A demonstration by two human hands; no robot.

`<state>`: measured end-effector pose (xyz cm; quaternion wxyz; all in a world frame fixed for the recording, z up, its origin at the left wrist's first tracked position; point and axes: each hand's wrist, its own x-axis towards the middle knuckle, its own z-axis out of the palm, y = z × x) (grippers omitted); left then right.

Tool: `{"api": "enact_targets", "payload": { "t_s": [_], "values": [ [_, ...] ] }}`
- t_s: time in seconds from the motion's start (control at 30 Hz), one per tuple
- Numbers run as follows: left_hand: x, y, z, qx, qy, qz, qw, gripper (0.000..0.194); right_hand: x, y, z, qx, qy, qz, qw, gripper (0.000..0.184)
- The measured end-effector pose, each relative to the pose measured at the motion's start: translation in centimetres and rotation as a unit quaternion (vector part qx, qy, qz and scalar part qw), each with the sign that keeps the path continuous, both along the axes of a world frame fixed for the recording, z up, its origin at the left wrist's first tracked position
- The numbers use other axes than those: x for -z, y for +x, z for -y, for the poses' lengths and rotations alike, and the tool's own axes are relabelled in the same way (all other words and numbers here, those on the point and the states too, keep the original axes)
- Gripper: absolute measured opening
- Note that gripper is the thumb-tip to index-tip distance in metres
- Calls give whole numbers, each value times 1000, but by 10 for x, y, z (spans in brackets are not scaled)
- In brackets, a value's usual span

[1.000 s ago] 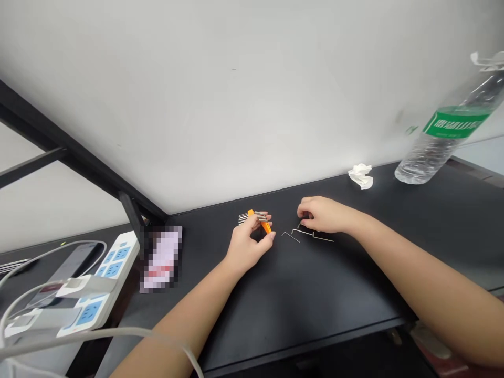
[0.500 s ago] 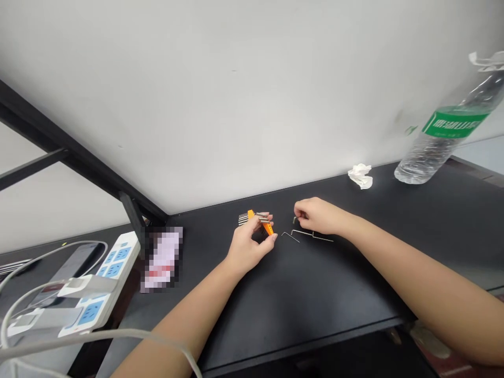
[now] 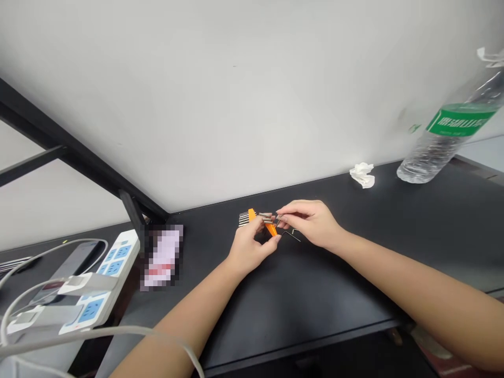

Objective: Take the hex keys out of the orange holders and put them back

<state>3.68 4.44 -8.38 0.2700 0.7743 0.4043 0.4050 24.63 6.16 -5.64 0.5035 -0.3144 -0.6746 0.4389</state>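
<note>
My left hand point(image 3: 249, 248) is closed round an orange hex key holder point(image 3: 270, 228), from which several metal keys point(image 3: 244, 218) stick out to the left. My right hand point(image 3: 311, 222) pinches a small hex key point(image 3: 277, 220) with its tip right at the holder. Another loose hex key point(image 3: 293, 235) lies on the black table point(image 3: 315, 294) just under my right hand; others are hidden behind it.
A clear water bottle with a green label point(image 3: 452, 131) leans at the back right. A crumpled white tissue point(image 3: 363, 175) lies by the wall. At the left are a white power strip point(image 3: 98, 283) with cables and a blurred pink object point(image 3: 162, 257).
My right hand picked a small hex key off the table and carried it left to the orange holder. My left hand stayed in place with the holder.
</note>
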Motion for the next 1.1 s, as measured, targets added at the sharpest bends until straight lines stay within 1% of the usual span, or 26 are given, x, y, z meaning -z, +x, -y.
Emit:
{"api": "enact_targets", "payload": {
  "t_s": [0.13, 0.3, 0.47, 0.6, 0.67, 0.73, 0.77, 0.83, 0.9, 0.97, 1.0, 1.1],
  "values": [
    [-1, 0, 1, -12, -3, -2, 1000, 40, -3, 0, 2, 28, 2, -4, 1000, 12],
    [-1, 0, 1, -23, -2, -22, 999, 39, -4, -2, 4, 22, -28, -5, 999, 14],
    [2, 0, 0, -28, -6, -20, 999, 41, -3, -2, 3, 29, -20, 3, 999, 15],
    [1, -2, 1, -32, 7, -42, 999, 40, -3, -3, 2, 35, -56, -7, 998, 15],
    [1, -2, 2, -33, 8, -50, 998, 38, -2, -3, 2, 41, -35, 13, 998, 15],
    [2, -2, 2, -33, 12, -53, 998, 36, 0, -3, 3, 41, 40, 80, 995, 17],
    [2, -2, 2, -36, 16, -51, 998, 35, 1, -3, 3, 36, 87, 127, 987, 19],
    [4, -1, 1, -46, 20, -40, 998, 37, 5, -3, 4, 21, 170, 225, 959, 26],
    [5, -1, 0, -60, 17, -23, 998, 37, 9, -4, 4, 8, 216, 307, 927, 33],
    [6, 0, -1, -72, 11, -9, 997, 35, 10, -4, 5, 8, 232, 367, 901, 35],
    [6, 0, -1, -76, 9, -3, 997, 34, 9, -3, 5, 10, 231, 388, 892, 36],
    [5, 0, -1, -74, 0, -1, 997, 37, 5, 0, 4, 27, 210, 427, 879, 33]
  ]
}}
